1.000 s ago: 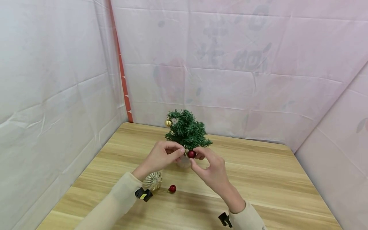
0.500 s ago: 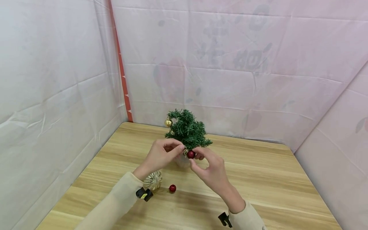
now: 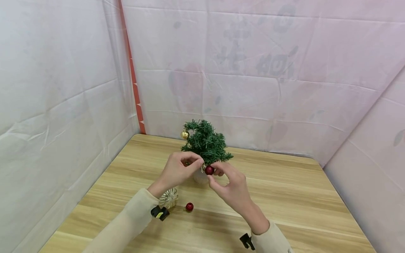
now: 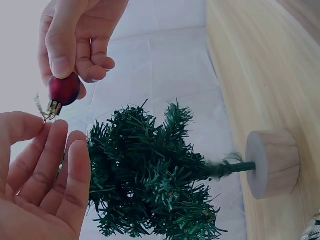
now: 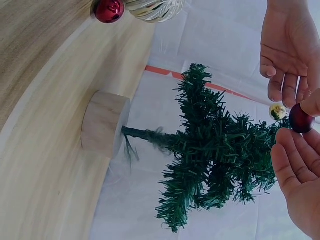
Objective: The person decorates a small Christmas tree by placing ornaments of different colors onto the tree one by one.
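A matte dark red bauble (image 3: 209, 170) is held up in front of a small artificial Christmas tree (image 3: 207, 142). My right hand (image 3: 232, 182) pinches the ball between thumb and fingers. At its gold cap (image 4: 54, 107), the thumb and forefinger of my left hand (image 3: 178, 170) pinch the thin gold string (image 4: 40, 105). The left hand's other fingers are spread loosely in the left wrist view. A round wooden base (image 4: 275, 164) carries the tree. From a branch at its upper left hangs a shiny gold bauble (image 3: 185, 134).
On the wooden table (image 3: 284, 196), a shiny red bauble (image 3: 189, 207) lies nearer the front. Beside it sits a larger ribbed champagne-coloured ornament (image 3: 169, 198), partly behind my left wrist. Pale cloth walls (image 3: 237, 98) enclose the table at the back and both sides.
Both hands stay at the bauble, which has shifted very slightly to the left. The left fingers have risen a little with the string. The tree and the ornaments on the table stay put.
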A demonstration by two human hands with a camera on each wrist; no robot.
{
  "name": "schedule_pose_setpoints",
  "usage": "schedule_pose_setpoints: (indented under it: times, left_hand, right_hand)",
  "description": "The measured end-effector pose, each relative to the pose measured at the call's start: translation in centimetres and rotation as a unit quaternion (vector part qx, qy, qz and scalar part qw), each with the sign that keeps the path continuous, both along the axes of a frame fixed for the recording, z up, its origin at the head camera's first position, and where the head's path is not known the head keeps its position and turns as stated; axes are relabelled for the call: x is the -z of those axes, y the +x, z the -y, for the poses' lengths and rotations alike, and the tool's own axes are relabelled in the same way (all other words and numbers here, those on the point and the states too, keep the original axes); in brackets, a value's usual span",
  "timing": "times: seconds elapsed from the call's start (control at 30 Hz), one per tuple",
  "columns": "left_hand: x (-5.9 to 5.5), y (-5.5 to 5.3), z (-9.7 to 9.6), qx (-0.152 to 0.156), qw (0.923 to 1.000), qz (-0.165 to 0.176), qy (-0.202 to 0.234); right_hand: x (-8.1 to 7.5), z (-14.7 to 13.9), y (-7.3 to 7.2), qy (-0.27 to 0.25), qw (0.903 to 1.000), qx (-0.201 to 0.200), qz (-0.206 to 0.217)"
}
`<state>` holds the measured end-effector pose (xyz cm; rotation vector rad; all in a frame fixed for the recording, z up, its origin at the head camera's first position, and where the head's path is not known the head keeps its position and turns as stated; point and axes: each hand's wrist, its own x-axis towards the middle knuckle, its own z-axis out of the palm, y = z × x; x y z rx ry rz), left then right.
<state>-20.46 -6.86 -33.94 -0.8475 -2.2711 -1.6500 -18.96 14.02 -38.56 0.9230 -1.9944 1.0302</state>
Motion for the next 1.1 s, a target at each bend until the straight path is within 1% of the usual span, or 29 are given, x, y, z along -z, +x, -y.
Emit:
schedule_pose_setpoints:
  times: [0.17,0.37,0.47,0.67,0.8,0.87,1.03,1.1]
  left_hand:
    - [-0.3,0.1,0.0,-0.017,0.9998,-0.002,0.005]
    - [-0.9,0.3,0.0,-0.025,0.9996,-0.009,0.004]
    - [-1.0,0.4,-0.1,-0.020,0.9997,-0.010,0.005]
    - [-1.2,0.8,-0.5,-0.009,0.9999,-0.006,0.003]
    - [-1.4,0.9,-0.8,0.003,1.0000,0.000,0.003]
    - [-1.0,0.5,-0.8,0.006,1.0000,0.002,0.001]
    - [0.7,-0.8,-0.8,0.005,0.9999,0.001,-0.013]
    - [1.1,-1.0,-0.7,0.009,0.9998,-0.001,-0.015]
  right_hand:
    - [0.4,-0.1,0.0,-0.004,0.9999,0.002,-0.010]
    - [0.9,-0.2,0.0,-0.002,0.9999,0.006,-0.008]
    - [1.1,-0.2,0.1,-0.005,1.0000,0.004,-0.003]
    - [1.3,-0.2,0.2,-0.002,0.9994,-0.011,0.034]
    - [1.3,-0.3,0.3,0.003,0.9989,-0.005,0.047]
    - [1.3,-0.3,0.3,0.004,0.9990,-0.002,0.045]
    - [1.0,-0.1,0.2,-0.006,0.9998,0.005,0.017]
    - [0.7,0.0,0.2,-0.014,0.9998,0.008,0.009]
